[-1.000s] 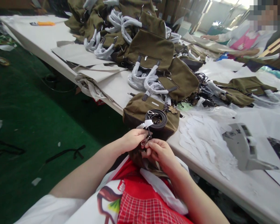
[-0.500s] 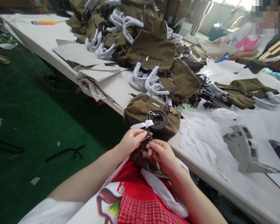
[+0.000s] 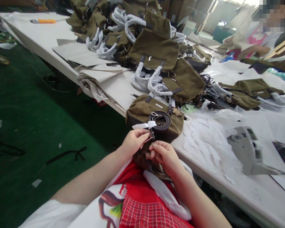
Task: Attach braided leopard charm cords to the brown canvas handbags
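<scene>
My left hand [image 3: 135, 139] is closed on a small metal buckle [image 3: 151, 138] on a dark strap. My right hand [image 3: 164, 152] pinches the dark strap end just below the buckle; the fingers partly hide it. The rest of the strap lies in a rolled coil [image 3: 167, 119], with a metal clip and a white notched paper band [image 3: 140, 126] around it. It rests against an olive handbag [image 3: 142, 106] at the table edge. On this bag hang a tan flower-shaped charm [image 3: 176, 111] and wrapped handles. Dark brown material [image 3: 140, 158] lies under my hands, mostly hidden.
Several olive bags [image 3: 154, 47] with white-wrapped handles are piled on the white table [image 3: 118, 98]. Paper strips [image 3: 204, 148] and a grey tag gun-like device [image 3: 244, 148] lie to the right. An orange cutter [image 3: 46, 21] is far left. A co-worker's arm [image 3: 256, 50] shows far right.
My left hand has shifted very slightly around the buckle; my right hand keeps almost the same place. Across the table, the co-worker has moved and their arms are blurred.
</scene>
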`<state>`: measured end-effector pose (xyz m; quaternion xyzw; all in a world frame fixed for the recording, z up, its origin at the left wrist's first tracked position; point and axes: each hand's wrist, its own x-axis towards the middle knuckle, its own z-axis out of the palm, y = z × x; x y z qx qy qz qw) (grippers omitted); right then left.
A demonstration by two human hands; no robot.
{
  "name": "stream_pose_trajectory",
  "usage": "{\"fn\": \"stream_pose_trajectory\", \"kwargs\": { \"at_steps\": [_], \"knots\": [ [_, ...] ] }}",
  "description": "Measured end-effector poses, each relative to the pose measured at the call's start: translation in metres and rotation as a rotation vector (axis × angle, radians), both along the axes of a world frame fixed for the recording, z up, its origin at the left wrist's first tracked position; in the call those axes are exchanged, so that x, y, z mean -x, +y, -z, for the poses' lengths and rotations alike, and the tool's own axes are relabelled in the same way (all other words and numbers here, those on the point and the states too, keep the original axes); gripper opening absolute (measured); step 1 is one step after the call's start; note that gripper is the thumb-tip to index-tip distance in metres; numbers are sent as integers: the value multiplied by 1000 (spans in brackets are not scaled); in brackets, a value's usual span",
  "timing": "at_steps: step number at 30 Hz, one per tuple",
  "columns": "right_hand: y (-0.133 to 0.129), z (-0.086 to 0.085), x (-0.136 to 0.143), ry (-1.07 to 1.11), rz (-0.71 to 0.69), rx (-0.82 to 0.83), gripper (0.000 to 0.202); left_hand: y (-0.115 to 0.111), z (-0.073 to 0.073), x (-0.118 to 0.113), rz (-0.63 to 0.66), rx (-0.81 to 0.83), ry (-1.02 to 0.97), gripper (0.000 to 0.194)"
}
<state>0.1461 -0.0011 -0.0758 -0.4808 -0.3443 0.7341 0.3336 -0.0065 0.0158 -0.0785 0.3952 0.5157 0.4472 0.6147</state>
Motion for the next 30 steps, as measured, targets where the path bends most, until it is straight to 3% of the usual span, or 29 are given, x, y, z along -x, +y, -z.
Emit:
{"fn": "stream_pose_trajectory", "kwargs": {
  "at_steps": [8, 11, 13, 17, 20, 24, 27, 30],
  "knots": [
    [1, 0, 0, 4, -3, 5, 25, 1, 2, -3, -71, -7, -12, 24],
    [0, 1, 0, 23, -4, 11, 25, -1, 5, -1, -61, -76, 70, 21],
    [-2, 0, 0, 37, 40, 2, 26, -5, 3, 1, -65, -215, 287, 18],
    [-14, -12, -8, -33, 175, -135, 35, -17, -9, 6, -76, -643, 817, 14],
    [-23, -20, -20, -55, 132, -243, 27, -23, -21, 6, 17, -817, 784, 13],
    [-29, -19, -33, 37, 64, -285, 39, -22, -35, 0, 158, -700, 575, 15],
    [-32, -16, -37, -60, 118, -269, 25, -17, -43, -6, 255, -559, 536, 15],
    [-35, -17, -40, -186, 113, -320, 30, -11, -47, -12, 342, -452, 522, 17]
  ]
}}
